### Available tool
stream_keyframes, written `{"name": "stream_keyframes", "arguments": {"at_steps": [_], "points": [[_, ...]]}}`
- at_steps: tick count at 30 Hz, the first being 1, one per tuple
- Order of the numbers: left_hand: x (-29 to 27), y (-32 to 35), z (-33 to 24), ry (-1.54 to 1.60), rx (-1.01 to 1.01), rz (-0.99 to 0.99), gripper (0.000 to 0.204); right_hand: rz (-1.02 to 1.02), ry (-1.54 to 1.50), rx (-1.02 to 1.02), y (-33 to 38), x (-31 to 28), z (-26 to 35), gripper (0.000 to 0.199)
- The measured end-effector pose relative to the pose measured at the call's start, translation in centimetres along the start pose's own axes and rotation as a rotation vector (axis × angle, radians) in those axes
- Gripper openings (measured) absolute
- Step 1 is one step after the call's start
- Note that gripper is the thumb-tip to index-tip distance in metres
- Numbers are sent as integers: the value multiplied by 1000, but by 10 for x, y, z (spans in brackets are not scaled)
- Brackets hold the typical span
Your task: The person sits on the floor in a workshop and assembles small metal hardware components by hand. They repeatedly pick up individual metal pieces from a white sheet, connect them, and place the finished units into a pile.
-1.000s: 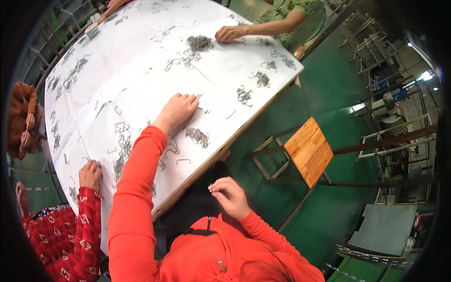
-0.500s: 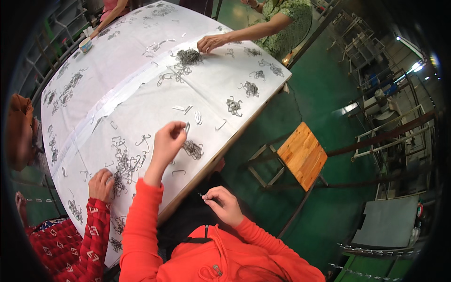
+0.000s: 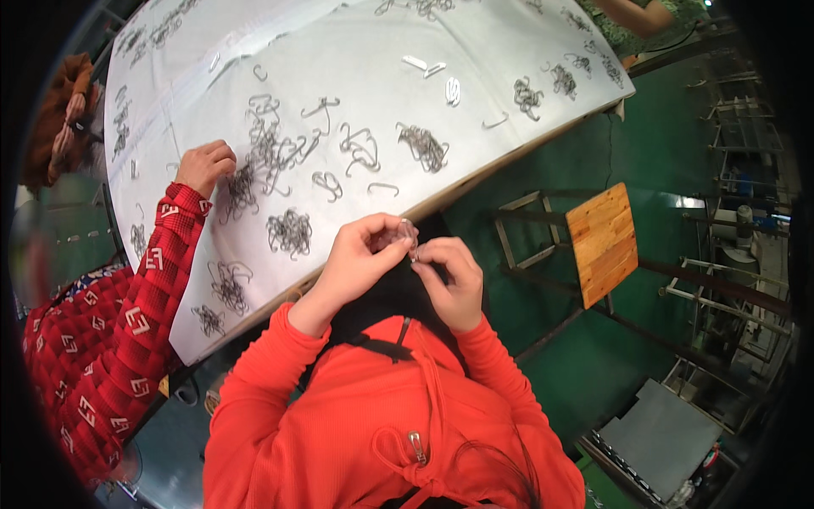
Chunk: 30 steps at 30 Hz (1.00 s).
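My left hand (image 3: 356, 261) and my right hand (image 3: 452, 278) meet in front of my body, just off the table's near edge. Both are closed in a pinch, fingertips nearly touching. A small shiny metal hook shows in part at the left fingertips. Between the right thumb and finger is a small metal piece, mostly hidden, its kind unclear. Beyond my hands, a heap of bent wire hooks (image 3: 422, 147) lies on the white-covered table (image 3: 500, 42). One loose hook (image 3: 383, 187) rests near the edge, and another heap (image 3: 290, 232) sits to the left.
At left, a co-worker's hand (image 3: 206, 168) in a red patterned sleeve touches a hook pile (image 3: 242, 188). White oval pieces (image 3: 454, 92) lie farther back. A wooden-topped stool (image 3: 602, 244) stands to the right on the green floor. Another person's arm (image 3: 636, 15) reaches in at far right.
My left hand has drawn back from the heap on the table to my right hand, which has risen to meet it. The view has shifted nearer to me.
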State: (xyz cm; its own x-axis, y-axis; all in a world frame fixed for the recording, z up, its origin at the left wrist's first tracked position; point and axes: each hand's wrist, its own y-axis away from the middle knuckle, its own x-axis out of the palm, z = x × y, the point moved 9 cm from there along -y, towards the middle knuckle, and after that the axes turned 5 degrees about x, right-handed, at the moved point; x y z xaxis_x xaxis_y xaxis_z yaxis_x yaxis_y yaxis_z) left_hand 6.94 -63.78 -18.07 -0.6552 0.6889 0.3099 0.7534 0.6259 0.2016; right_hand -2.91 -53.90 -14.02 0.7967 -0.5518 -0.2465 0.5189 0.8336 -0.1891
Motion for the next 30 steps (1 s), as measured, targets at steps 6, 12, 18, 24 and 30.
{"name": "stream_keyframes", "arguments": {"at_steps": [6, 12, 18, 24, 30], "points": [[7, 3, 0, -21, -10, 59, 8, -15, 68, -11, 1, -1, 1, 18], [6, 8, -26, -336, 310, 8, 12, -25, 137, -18, -1, -1, 0, 19], [1, 10, -24, -597, 495, 41, 14, -25, 215, -64, -3, -13, -7, 20], [-1, 7, -16, -856, 617, 136, 12, 96, 173, -57, -56, 20, 6, 14], [1, 7, -13, -861, 683, 128, 11, 382, 417, -256, -123, 123, 4, 10]]}}
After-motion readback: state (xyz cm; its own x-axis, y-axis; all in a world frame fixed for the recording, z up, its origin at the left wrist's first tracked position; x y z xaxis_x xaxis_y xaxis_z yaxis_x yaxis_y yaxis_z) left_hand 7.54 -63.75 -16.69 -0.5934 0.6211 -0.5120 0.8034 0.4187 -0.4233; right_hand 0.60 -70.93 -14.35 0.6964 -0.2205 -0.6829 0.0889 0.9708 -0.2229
